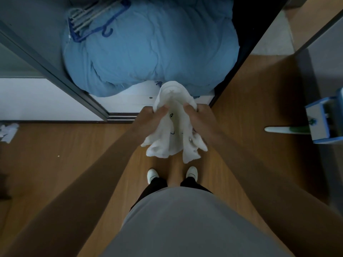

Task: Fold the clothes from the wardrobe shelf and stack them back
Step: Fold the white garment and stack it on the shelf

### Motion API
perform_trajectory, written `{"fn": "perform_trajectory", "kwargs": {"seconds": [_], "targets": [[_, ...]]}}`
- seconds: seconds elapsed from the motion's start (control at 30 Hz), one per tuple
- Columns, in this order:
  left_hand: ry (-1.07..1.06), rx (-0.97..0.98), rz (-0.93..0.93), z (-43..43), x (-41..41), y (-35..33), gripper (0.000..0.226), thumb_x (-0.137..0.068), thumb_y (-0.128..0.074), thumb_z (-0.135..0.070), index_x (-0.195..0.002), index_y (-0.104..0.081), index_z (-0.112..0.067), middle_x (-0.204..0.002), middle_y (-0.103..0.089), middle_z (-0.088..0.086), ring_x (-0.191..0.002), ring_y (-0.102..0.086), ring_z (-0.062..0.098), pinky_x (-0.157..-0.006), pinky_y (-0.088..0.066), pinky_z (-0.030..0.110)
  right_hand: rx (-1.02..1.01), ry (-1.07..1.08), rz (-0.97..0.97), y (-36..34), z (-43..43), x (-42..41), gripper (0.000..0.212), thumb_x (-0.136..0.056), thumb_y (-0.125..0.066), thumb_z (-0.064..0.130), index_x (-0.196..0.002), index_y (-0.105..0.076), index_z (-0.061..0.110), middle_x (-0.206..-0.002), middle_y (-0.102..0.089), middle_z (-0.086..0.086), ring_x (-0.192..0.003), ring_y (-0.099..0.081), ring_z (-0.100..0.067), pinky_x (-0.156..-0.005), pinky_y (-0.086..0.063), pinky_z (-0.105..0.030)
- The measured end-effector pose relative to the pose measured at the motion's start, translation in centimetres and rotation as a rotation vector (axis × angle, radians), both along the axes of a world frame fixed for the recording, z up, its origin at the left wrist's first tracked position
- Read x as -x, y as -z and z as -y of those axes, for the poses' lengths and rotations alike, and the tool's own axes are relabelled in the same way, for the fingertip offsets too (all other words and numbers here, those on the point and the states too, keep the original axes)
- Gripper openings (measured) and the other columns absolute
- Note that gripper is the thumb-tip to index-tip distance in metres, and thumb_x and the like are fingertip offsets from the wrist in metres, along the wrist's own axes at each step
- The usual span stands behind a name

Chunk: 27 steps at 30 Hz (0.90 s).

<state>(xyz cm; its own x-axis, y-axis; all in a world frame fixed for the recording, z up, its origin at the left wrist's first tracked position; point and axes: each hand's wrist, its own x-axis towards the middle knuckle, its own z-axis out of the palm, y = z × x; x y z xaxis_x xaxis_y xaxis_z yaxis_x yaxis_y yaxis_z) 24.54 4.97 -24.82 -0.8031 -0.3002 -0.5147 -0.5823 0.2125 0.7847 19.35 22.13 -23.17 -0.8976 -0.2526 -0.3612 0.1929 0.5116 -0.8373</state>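
A white garment (174, 127) with small dark marks hangs crumpled in the air in front of the open wardrobe. My left hand (152, 117) grips its left side and my right hand (200, 119) grips its right side, thumbs on top near the upper edge. The lower part of the cloth dangles above my white shoes. Behind it lies the white wardrobe shelf (133, 101), mostly covered by a large blue quilt (148, 49).
Blue and pale hangers (92, 21) lie on the quilt at the back left. A grey sliding door frame (55, 75) runs along the left. White crumpled paper (8, 131) lies on the wooden floor at left. A blue and white box (323, 123) stands at right.
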Motion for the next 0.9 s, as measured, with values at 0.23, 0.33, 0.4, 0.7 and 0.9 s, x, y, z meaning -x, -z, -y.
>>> {"fn": "perform_trajectory", "kwargs": {"seconds": [0.23,0.33,0.4,0.7,0.9], "targets": [[0.282,-0.060,-0.165,-0.8,0.2,-1.8,0.028,-0.093,-0.067,-0.030,-0.118,-0.062,-0.018,-0.110,-0.071,-0.001,-0.101,-0.068,0.014,-0.086,-0.056,0.028,0.086,-0.092,0.167,-1.2,1.0,0.5,0.034,-0.102,-0.044,0.030,-0.098,-0.068,0.007,-0.080,-0.073,-0.009,-0.070,-0.072,-0.015,-0.063,-0.059,-0.021],[0.399,0.020,-0.171,-1.3,0.2,-2.2,0.048,-0.085,-0.077,-0.024,-0.124,-0.052,-0.014,-0.117,-0.064,0.001,-0.107,-0.063,0.018,-0.091,-0.055,0.030,0.094,-0.067,0.169,-1.4,0.9,0.6,0.031,-0.103,-0.043,0.030,-0.098,-0.066,0.010,-0.085,-0.072,-0.006,-0.076,-0.070,-0.014,-0.061,-0.057,-0.019],[0.385,0.104,-0.232,-1.7,0.3,-2.5,0.035,-0.087,-0.074,-0.021,-0.112,-0.051,-0.018,-0.103,-0.063,-0.004,-0.096,-0.063,0.013,-0.083,-0.055,0.027,0.093,-0.079,0.168,-1.7,0.9,0.5,0.033,-0.103,-0.043,0.034,-0.095,-0.067,0.013,-0.085,-0.073,-0.005,-0.080,-0.071,-0.015,-0.068,-0.058,-0.023],[0.325,0.146,-0.385,-0.3,0.8,-3.9,0.016,-0.099,-0.050,-0.006,-0.100,-0.058,-0.021,-0.089,-0.061,-0.007,-0.073,-0.056,-0.011,-0.063,-0.043,0.004,-0.064,-0.296,-0.663,-3.2,-2.2,0.5,0.025,-0.090,-0.069,0.028,-0.105,-0.065,0.010,-0.105,-0.064,-0.001,-0.098,-0.059,-0.015,-0.086,-0.048,-0.026],[0.490,0.226,-0.422,-0.3,1.1,-4.9,0.021,-0.094,-0.052,0.004,-0.096,-0.062,-0.014,-0.078,-0.058,-0.011,-0.065,-0.054,-0.011,-0.060,-0.037,0.003,-0.206,-0.649,-0.787,-3.6,-2.0,2.3,0.039,-0.081,-0.076,0.043,-0.100,-0.062,0.013,-0.133,-0.058,-0.003,-0.125,-0.052,-0.021,-0.105,-0.030,-0.038]]}}
